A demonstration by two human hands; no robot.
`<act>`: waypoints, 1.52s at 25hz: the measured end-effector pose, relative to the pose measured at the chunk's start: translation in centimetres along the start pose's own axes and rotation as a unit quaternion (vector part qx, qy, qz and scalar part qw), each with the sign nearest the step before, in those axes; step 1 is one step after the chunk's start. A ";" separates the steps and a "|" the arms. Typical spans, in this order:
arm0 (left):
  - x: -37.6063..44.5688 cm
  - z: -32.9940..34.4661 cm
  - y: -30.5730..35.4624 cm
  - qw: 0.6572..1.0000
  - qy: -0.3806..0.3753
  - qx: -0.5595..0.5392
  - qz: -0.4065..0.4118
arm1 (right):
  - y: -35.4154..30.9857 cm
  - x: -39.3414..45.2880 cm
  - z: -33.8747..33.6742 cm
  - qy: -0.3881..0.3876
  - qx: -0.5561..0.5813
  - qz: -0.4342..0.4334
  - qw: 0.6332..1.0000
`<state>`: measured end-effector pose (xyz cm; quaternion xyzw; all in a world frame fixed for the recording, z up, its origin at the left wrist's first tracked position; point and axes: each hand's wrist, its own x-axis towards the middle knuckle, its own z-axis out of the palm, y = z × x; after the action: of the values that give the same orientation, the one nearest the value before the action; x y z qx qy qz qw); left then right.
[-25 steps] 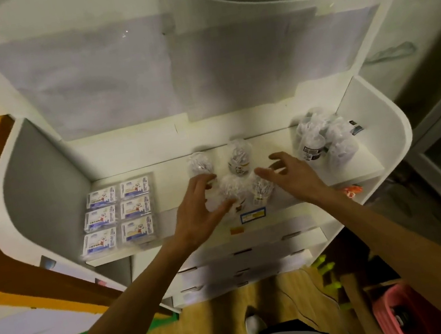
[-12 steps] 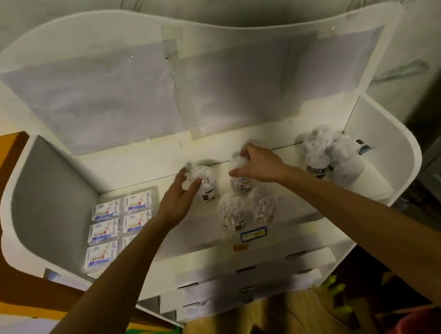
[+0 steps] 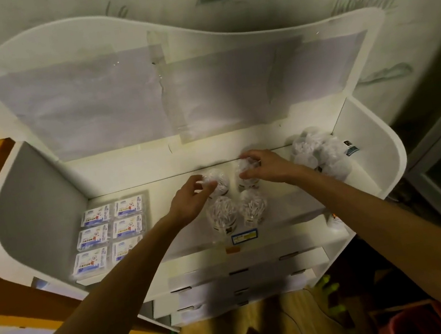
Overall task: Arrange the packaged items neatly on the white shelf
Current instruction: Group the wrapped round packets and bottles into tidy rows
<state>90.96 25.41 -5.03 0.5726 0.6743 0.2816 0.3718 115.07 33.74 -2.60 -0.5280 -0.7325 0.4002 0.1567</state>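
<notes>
on the white shelf point(image 3: 159, 188), at its left end, six flat packs point(image 3: 111, 231) lie in a tidy two-by-three grid; that part looks done. near the middle, four clear tubs stand in a square: two front tubs point(image 3: 236, 213) side by side near the shelf's front edge, and behind them a back left tub point(image 3: 215, 180) and a back right tub point(image 3: 246, 173). at the right end a heap point(image 3: 318, 155) of similar wrapped tubs sits loose against the side wall, so most of that lot seems yet to be lined up. by this reckoning the task is roughly half through.

both arms reach forward and down from the bottom of the view. the left hand point(image 3: 190, 200) comes in from the left, fingers curled onto the back left tub, thumb toward its front; it appears to hold it. the right hand point(image 3: 267, 166) is arched over the back right tub, fingertips pinching its top. the hands are near each other but apart. likely they are squaring the back row with the front one.
</notes>
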 end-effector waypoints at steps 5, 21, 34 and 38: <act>-1.0 0.7 0.5 1.000 0.017 -0.005 0.000 | -0.3 -0.2 1.8 0.001 0.017 -0.001 1.000; -3.5 4.3 0.7 0.976 0.044 -0.212 -0.017 | 0.9 -3.4 5.5 0.147 0.277 0.020 0.949; -3.4 5.1 1.2 0.981 0.093 -0.169 0.003 | 0.9 -3.2 8.9 0.276 0.393 0.045 0.876; -3.8 4.4 0.4 0.975 0.121 -0.181 -0.034 | 1.8 -5.2 7.8 0.271 0.317 0.003 0.909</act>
<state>95.03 21.56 -6.52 0.4341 0.6716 0.4531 0.3940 113.19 25.99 -7.82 -0.5411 -0.4948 0.4529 0.5072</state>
